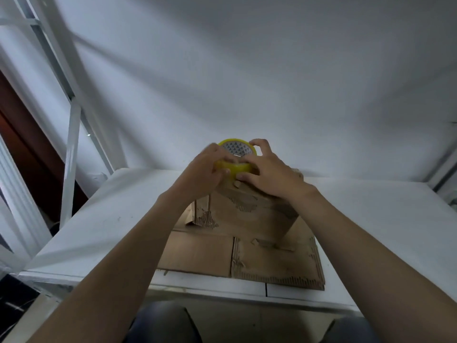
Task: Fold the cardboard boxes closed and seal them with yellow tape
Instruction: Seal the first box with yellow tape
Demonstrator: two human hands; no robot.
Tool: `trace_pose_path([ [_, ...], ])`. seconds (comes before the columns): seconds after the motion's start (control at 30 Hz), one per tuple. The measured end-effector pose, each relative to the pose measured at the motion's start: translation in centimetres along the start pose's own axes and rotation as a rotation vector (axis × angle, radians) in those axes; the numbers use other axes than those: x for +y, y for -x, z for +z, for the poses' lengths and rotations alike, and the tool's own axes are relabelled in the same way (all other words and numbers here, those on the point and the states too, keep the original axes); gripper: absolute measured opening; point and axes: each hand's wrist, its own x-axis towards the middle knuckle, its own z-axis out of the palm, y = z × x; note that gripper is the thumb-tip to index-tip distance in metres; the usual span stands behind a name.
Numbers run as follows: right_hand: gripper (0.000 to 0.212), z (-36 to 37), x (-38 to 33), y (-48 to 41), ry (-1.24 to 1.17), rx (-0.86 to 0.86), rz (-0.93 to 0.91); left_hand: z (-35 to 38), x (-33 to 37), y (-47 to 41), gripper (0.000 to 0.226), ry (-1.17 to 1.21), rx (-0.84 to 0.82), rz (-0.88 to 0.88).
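Yellow tape [237,167]: L grip [207,169], R grip [269,174].

Your worktop [103,226] is a white slab, scuffed in places, with its back edge against the wall. The front lip has a vertical seam right of centre. One flat cardboard sheet [205,253] lies directly on it, mid-width and hard up to the front edge. Its front right corner sits at or just over that edge, can't tell which. The sheet's left panel is smooth. The right panel is torn, with corrugation exposed along its front and right sides. A cardboard box [247,219] stands upright on the sheet's rear part, toward the back edge. You've got bare white surface left and right of the sheet.
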Motion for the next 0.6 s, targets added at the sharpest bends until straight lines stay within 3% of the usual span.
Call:
trace_pose_path([
  [0.07, 0.029, 0.7, 0.8, 0.0, -0.042, 0.044, 0.009, -0.4, -1.4, 0.2, 0.047, 0.003, 0.186, -0.113],
  [0.1, 0.026, 1.0, 1.3, 0.2, -0.062, 0.066, 0.01, -0.6, -2.0, 0.5, 0.055, 0.057, 0.182, -0.259],
  [0.2, 0.02, 1.7, 2.2, 0.3, -0.134, 0.078, 0.002, 0.1, -2.2, 1.5, 0.06, 0.535, -0.075, -0.668],
  [0.4, 0.02, 2.0, 2.2, 0.3, -0.264, 0.097, -0.041, 1.4, -1.9, 3.4, 0.049, 0.504, -0.001, -0.66],
  [0.6, 0.021, 1.6, 3.0, 1.2, -0.169, 0.115, -0.025, 1.5, -0.8, 3.5, 0.042, 0.438, -0.004, -0.67],
])
